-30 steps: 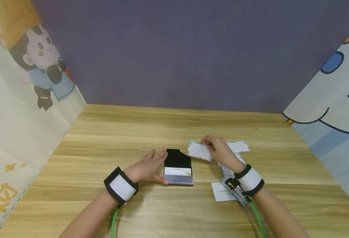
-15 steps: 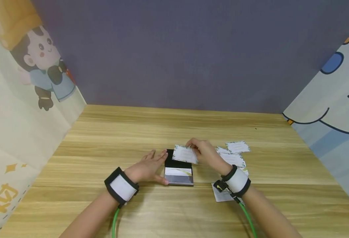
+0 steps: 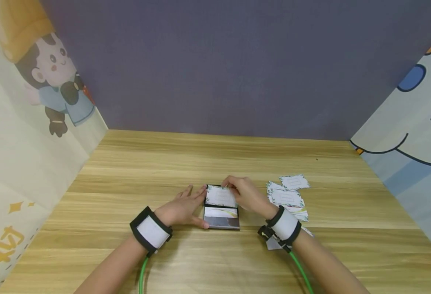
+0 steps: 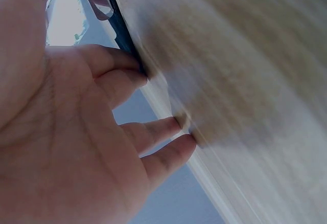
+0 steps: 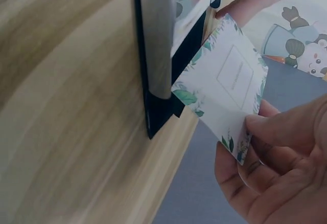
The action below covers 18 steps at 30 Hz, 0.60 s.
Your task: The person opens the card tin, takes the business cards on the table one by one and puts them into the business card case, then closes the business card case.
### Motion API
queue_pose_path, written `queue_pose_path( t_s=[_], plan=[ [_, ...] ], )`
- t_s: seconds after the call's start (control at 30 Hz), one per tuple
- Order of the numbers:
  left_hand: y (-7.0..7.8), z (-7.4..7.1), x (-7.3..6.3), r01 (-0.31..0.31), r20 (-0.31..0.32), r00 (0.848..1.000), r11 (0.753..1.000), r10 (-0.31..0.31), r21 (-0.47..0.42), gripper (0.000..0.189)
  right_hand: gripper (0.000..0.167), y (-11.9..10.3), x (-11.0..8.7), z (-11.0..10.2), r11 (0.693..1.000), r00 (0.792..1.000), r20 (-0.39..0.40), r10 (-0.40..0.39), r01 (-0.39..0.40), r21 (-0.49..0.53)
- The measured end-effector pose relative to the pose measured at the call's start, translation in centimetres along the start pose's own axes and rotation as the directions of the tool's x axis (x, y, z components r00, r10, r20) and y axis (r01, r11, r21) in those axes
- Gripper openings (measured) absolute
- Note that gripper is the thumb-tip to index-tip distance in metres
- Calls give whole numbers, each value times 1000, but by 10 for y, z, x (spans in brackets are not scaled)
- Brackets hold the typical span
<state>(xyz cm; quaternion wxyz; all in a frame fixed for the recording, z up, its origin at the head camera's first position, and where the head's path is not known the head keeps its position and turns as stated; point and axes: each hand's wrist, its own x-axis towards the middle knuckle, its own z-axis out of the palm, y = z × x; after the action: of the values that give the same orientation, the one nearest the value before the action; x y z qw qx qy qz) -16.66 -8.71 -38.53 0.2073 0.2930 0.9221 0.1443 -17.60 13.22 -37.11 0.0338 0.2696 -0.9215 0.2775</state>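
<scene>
An opened card case (image 3: 221, 223) lies on the table, black inside its lid and silvery at the near side. A white card with a yellow-green curve (image 3: 220, 212) shows in its pocket. My right hand (image 3: 247, 194) pinches a white card with a green leaf border (image 5: 225, 73) by its right end, between thumb and fingers. The card is over the case's raised lid, tilted in the right wrist view. My left hand (image 3: 184, 209) lies at the case's left side, fingers spread and straight, fingertips and thumb touching its edge.
To the right several leaf-bordered cards (image 3: 286, 197) lie in an overlapping heap, with another card (image 3: 295, 181) at its far side. A pale card (image 3: 273, 244) lies partly under my right wrist. A dark grey panel (image 3: 215, 65) stands behind the wooden table (image 3: 156, 163).
My right hand has carried the leaf-bordered card left from beside the heap to over the case's lid. The left hand stays in place at the case.
</scene>
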Motion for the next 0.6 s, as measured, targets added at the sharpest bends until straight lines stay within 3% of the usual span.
queue_pose_path(
  t_s=[0.6],
  plan=[
    [0, 0, 0, -12, -7, 1000, 1000, 12, -27, 101, 27, -1, -5, 9, 999, 987, 157, 35, -37, 11]
  ],
)
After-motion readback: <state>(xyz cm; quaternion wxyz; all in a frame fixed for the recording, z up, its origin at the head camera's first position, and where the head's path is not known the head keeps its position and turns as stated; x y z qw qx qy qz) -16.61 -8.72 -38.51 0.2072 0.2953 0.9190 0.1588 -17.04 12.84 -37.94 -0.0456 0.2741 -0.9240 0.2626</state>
